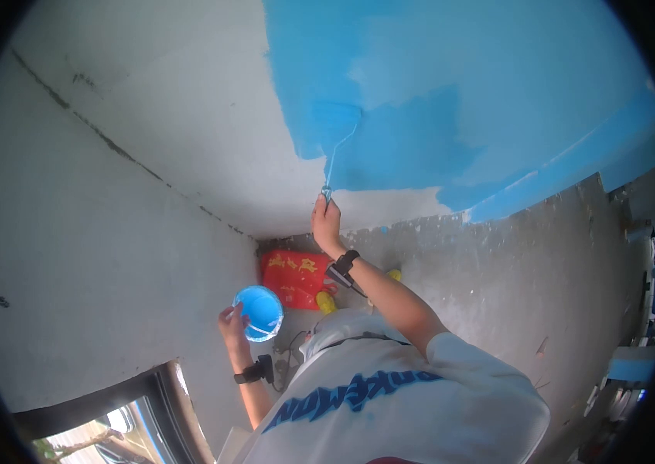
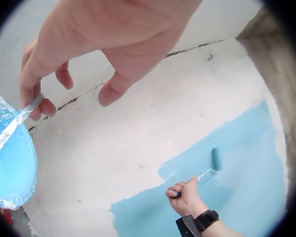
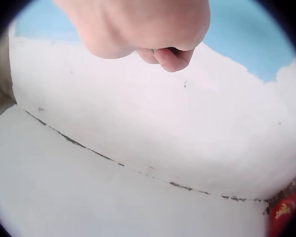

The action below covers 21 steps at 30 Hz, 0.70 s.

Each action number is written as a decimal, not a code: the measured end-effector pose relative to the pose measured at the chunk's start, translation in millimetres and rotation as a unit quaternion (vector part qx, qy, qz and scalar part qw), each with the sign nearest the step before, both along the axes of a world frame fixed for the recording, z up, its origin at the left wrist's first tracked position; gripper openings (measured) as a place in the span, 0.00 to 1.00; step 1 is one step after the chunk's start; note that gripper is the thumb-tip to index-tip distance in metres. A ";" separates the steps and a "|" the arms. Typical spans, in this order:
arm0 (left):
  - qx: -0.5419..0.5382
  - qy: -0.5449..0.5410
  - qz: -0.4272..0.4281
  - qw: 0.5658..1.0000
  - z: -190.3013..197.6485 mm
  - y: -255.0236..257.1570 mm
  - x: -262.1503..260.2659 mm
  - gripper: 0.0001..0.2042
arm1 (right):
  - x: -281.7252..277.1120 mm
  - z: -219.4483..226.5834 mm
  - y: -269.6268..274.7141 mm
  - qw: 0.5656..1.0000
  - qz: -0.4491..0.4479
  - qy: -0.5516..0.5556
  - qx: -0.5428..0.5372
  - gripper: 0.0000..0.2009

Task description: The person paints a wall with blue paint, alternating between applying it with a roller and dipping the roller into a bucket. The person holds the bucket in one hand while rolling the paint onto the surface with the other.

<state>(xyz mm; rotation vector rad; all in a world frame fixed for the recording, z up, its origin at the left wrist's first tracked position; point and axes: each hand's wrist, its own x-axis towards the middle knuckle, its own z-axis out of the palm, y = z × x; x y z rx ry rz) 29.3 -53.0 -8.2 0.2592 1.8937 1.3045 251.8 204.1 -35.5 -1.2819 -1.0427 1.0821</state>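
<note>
My right hand [image 1: 327,224] grips the handle of a paint roller [image 1: 341,114], whose sleeve lies against the blue painted patch [image 1: 412,124] on the wall. In the left wrist view the roller frame [image 2: 207,173] slants up from the fist to the sleeve. The right wrist view shows the curled fingers [image 3: 172,59], with the roller hidden behind the hand. My left hand [image 1: 232,329] holds a bucket [image 1: 262,309] coated in blue paint. Its fingers hook the paint-smeared bail handle [image 2: 12,127], while the thumb [image 2: 113,91] stands apart from it.
A red bag [image 1: 293,277] with yellow lettering lies on the floor in the corner. Yellow shoe tips [image 1: 326,302] show beside it. A cracked seam [image 1: 111,143] runs where the two white walls meet. A dark-framed window [image 1: 134,410] is at the lower left.
</note>
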 end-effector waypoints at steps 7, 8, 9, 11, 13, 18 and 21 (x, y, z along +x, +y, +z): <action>0.024 -0.041 -0.035 0.998 -23.1 -8.3 -15.5 0.17 | 40.4 66.6 11.9 0.985 -0.047 -0.129 0.102 0.15; 0.025 -0.043 -0.038 0.998 -24.4 -7.7 -16.2 0.17 | 45.3 67.7 9.2 0.982 -0.037 -0.159 0.094 0.14; 0.034 -0.051 -0.042 0.997 -27.4 -7.3 -18.5 0.16 | 46.3 65.9 4.0 0.981 -0.040 -0.162 0.095 0.14; 0.039 -0.060 -0.046 0.996 -26.0 -6.9 -14.3 0.15 | 50.4 47.5 -10.3 0.980 -0.033 -0.182 0.069 0.14; 0.022 -0.058 -0.057 0.996 -15.6 1.8 -12.0 0.14 | 52.1 11.3 -24.0 0.979 -0.033 -0.196 0.050 0.14; 0.038 -0.052 -0.086 0.994 8.6 8.3 -6.0 0.15 | 57.2 -73.1 -67.7 0.975 -0.030 -0.221 -0.010 0.17; 0.066 -0.059 -0.087 0.992 1.4 6.1 -11.1 0.14 | 54.0 -96.8 -92.8 0.967 -0.007 -0.242 -0.076 0.21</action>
